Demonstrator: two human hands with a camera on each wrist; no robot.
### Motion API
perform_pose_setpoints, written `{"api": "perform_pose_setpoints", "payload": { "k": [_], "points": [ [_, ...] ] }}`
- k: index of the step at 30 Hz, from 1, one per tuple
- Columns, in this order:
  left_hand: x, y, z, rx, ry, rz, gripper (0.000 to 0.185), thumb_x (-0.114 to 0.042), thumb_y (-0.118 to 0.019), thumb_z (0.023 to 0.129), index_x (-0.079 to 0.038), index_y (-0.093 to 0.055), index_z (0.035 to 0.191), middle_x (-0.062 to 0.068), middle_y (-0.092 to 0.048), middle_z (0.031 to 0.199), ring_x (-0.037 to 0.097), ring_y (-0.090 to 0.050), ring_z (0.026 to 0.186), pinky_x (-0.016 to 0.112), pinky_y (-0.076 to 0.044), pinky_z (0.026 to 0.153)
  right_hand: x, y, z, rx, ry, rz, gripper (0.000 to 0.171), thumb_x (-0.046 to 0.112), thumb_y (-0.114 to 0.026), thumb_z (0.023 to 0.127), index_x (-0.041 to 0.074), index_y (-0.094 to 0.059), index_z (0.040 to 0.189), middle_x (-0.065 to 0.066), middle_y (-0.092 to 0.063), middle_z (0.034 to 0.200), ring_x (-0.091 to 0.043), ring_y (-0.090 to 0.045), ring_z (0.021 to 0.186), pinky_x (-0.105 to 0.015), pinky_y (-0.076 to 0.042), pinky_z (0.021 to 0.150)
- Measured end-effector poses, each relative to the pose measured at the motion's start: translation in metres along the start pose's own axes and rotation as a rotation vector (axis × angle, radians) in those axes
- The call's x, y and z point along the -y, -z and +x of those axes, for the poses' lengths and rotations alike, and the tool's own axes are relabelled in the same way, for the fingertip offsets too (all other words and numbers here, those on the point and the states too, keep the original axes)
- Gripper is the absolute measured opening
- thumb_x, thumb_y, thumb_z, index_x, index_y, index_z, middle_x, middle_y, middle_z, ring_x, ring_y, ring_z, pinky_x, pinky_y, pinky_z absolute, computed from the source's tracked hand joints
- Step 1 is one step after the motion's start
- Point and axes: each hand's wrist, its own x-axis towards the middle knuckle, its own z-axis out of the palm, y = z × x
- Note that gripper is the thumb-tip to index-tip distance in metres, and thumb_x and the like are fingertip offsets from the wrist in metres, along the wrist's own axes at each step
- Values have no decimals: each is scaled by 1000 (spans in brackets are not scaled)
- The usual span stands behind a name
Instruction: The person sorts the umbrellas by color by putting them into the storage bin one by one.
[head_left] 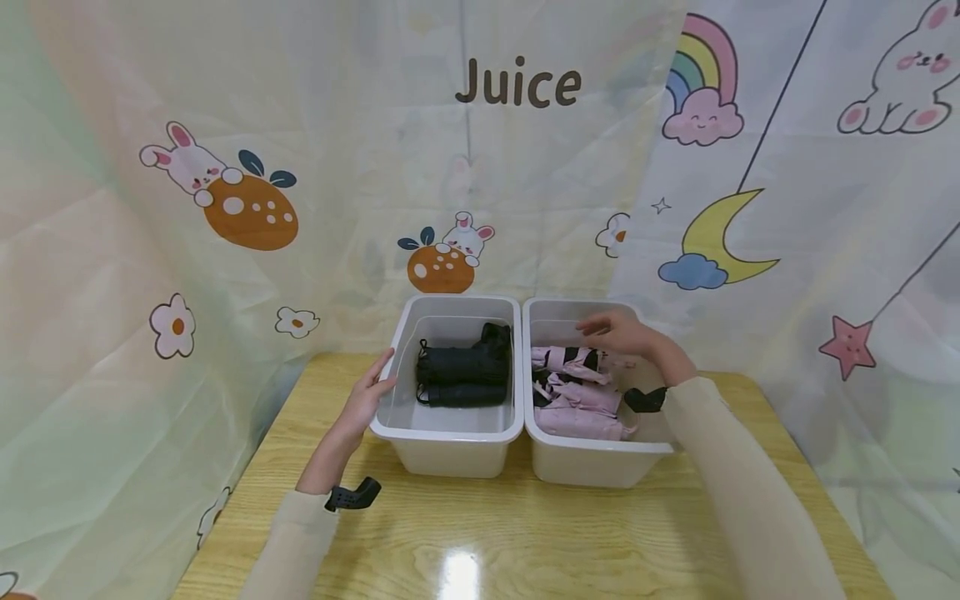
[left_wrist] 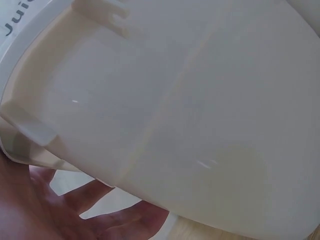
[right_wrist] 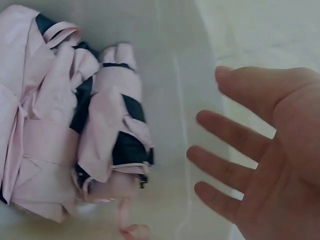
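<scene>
My left hand (head_left: 360,406) touches the left side rim of a white bin (head_left: 450,436), its fingers spread and fairly straight in the left wrist view. Inside that bin lie black folded umbrellas (head_left: 462,367), stacked side by side. Over the back of the right white bin (head_left: 592,467) hovers my right hand (head_left: 622,332), with spread fingers and nothing in them. Pink folded umbrellas (head_left: 581,396) with black patches lie in the left part of this bin. In the right wrist view the nearest pink umbrella (right_wrist: 117,120) is apart from the fingertips; a pink strap trails from it.
The two bins stand side by side on a wooden table (head_left: 450,517). A printed curtain (head_left: 360,208) hangs close behind them and along both sides. Each wrist wears a black camera mount (head_left: 354,494).
</scene>
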Motion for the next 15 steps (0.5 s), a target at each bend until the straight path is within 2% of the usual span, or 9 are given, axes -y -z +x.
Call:
{"api": "perform_pose_setpoints", "payload": {
  "k": [4, 9, 12, 15],
  "points": [
    [13, 5, 9, 0, -14, 28, 57, -22, -41, 105, -23, -17, 157, 9, -6, 162, 38, -17, 142, 58, -23, 108, 10, 5, -12, -3, 23, 15, 39, 10, -61, 96, -8, -56, 131, -30, -55, 129, -43, -52, 118, -55, -43, 94],
    [29, 13, 9, -21, -12, 10, 60, -31, -37, 106, -22, -8, 158, 16, -11, 160, 43, -34, 133, 52, -40, 97, 25, 7, -33, -27, 74, -62, 40, 13, -63, 95, -4, -57, 131, -23, -55, 131, -41, -53, 118, -54, -45, 93],
    [41, 19, 1, -37, 9, -3, 60, -41, -31, 106, -20, -8, 158, 22, -21, 156, 45, -45, 124, 48, -48, 88, 33, 7, -48, -114, 77, -144, 37, 18, -65, 94, 1, -63, 127, -17, -60, 127, -37, -56, 116, -54, -45, 93],
    [51, 28, -12, -28, 34, 26, 61, -47, -26, 106, -19, -11, 158, 25, -27, 153, 46, -47, 123, 52, -47, 90, 37, 6, -64, -241, 70, -197, 27, 21, -68, 92, 6, -72, 114, -12, -68, 115, -34, -60, 109, -55, -46, 91]
  ]
}}
